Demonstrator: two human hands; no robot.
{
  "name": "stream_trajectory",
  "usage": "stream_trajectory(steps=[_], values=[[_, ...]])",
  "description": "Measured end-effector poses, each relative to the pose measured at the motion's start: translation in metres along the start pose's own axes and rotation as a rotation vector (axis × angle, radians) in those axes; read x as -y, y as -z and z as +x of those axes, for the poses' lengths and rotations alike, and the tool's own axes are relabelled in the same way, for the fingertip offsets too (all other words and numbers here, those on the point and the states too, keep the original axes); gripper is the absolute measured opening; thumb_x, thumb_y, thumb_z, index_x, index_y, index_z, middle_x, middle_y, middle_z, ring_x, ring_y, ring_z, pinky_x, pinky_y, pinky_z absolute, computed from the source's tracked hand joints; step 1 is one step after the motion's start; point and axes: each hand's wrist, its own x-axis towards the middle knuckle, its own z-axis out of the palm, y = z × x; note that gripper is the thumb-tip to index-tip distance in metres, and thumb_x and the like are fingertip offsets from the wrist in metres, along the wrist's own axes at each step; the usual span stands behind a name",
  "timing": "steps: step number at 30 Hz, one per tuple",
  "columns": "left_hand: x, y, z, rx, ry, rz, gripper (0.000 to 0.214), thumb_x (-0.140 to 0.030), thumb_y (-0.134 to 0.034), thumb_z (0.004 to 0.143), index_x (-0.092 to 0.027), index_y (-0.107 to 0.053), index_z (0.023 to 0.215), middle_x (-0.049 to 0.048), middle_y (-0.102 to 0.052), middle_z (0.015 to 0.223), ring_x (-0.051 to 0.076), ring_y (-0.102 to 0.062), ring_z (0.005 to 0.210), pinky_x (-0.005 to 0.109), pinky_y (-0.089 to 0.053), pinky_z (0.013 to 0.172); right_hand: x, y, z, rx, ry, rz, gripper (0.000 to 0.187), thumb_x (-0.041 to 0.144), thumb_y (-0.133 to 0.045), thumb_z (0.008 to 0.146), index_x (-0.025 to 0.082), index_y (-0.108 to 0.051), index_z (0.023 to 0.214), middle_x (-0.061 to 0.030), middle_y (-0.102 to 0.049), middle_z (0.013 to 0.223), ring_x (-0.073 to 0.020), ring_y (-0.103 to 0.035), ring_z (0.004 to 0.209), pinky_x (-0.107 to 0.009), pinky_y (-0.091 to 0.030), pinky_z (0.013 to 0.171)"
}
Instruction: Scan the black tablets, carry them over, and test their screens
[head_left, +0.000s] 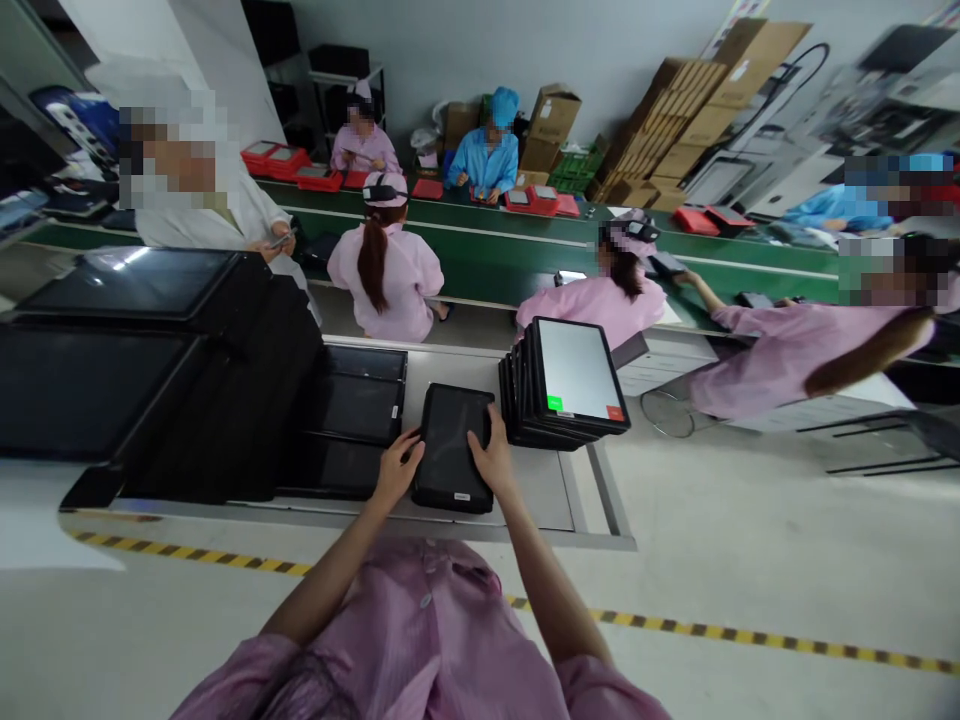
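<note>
A black tablet (pixel 450 440) lies flat on the grey workbench (pixel 544 490) in front of me. My left hand (pixel 394 468) grips its left edge, fingers curled against the side. Over the tablet's right side rests my right hand (pixel 491 455), with the fingers closed round that edge. Just right of it stands a stack of several black tablets (pixel 559 400), the top one showing a lit white screen with a green and a red button. Left of the tablet lie three dark tablets (pixel 356 405) in a row.
Large black screens (pixel 120 350) and black stacked panels (pixel 247 400) fill the bench's left. Several people in pink and blue coats sit along a green conveyor line (pixel 487 245) with red trays (pixel 319 178). Cardboard boxes (pixel 675 120) are stacked at the back wall. Yellow-black floor tape (pixel 750 635) runs below the bench.
</note>
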Motion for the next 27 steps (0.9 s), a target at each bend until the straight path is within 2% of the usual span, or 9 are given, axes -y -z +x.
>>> stream_trajectory(steps=[2,5,11,16,21,27], values=[[0.0,0.0,0.0,-0.006,0.002,-0.002,0.04,-0.05,-0.063,0.106,-0.022,-0.087,0.122,0.0119,-0.077,0.15,0.029,-0.073,0.141,0.047,-0.054,0.126,-0.016,-0.01,0.006,-0.074,-0.089,0.061,0.087,0.058,-0.071,0.095,0.018,-0.048,0.168,-0.0185,-0.049,0.176,-0.0357,-0.044,0.167,-0.06,-0.032,0.141],[0.0,-0.001,-0.001,-0.012,0.003,-0.009,0.04,-0.049,-0.063,0.106,-0.022,-0.087,0.124,0.0111,-0.077,0.151,0.028,-0.073,0.141,0.046,-0.055,0.125,-0.025,-0.008,0.01,-0.085,-0.156,0.142,0.089,0.058,-0.073,0.093,0.019,-0.048,0.169,-0.017,-0.054,0.173,-0.034,-0.052,0.161,-0.057,-0.038,0.138],[-0.001,0.0,-0.002,-0.018,0.004,-0.01,0.042,-0.048,-0.061,0.107,-0.022,-0.086,0.129,0.0096,-0.079,0.148,0.029,-0.073,0.141,0.046,-0.054,0.127,-0.026,-0.006,0.008,-0.068,-0.095,0.159,0.09,0.055,-0.073,0.094,0.023,-0.043,0.173,-0.0136,-0.047,0.179,-0.0307,-0.047,0.165,-0.052,-0.036,0.14],[-0.003,0.0,-0.002,-0.027,-0.012,-0.019,0.043,-0.047,-0.06,0.108,-0.022,-0.086,0.129,0.0091,-0.08,0.147,0.028,-0.074,0.14,0.045,-0.054,0.126,-0.029,-0.008,0.012,-0.063,-0.095,0.183,0.09,0.056,-0.073,0.093,0.02,-0.045,0.171,-0.0159,-0.054,0.173,-0.0324,-0.055,0.158,-0.054,-0.041,0.137],[-0.005,0.001,-0.003,-0.041,-0.01,-0.03,0.045,-0.049,-0.06,0.107,-0.02,-0.086,0.129,0.0101,-0.081,0.145,0.029,-0.075,0.138,0.045,-0.055,0.124,-0.029,-0.011,0.011,-0.087,-0.08,0.202,0.091,0.056,-0.072,0.093,0.018,-0.044,0.171,-0.0164,-0.048,0.177,-0.0317,-0.048,0.164,-0.054,-0.037,0.139],[-0.007,0.0,-0.002,-0.063,0.037,-0.017,0.039,-0.045,-0.06,0.107,-0.023,-0.086,0.127,0.0064,-0.081,0.145,0.027,-0.073,0.139,0.041,-0.055,0.123,-0.031,-0.013,0.012,-0.066,-0.088,0.267,0.089,0.054,-0.071,0.092,0.02,-0.046,0.17,-0.0156,-0.05,0.177,-0.0313,-0.051,0.162,-0.053,-0.038,0.138]])
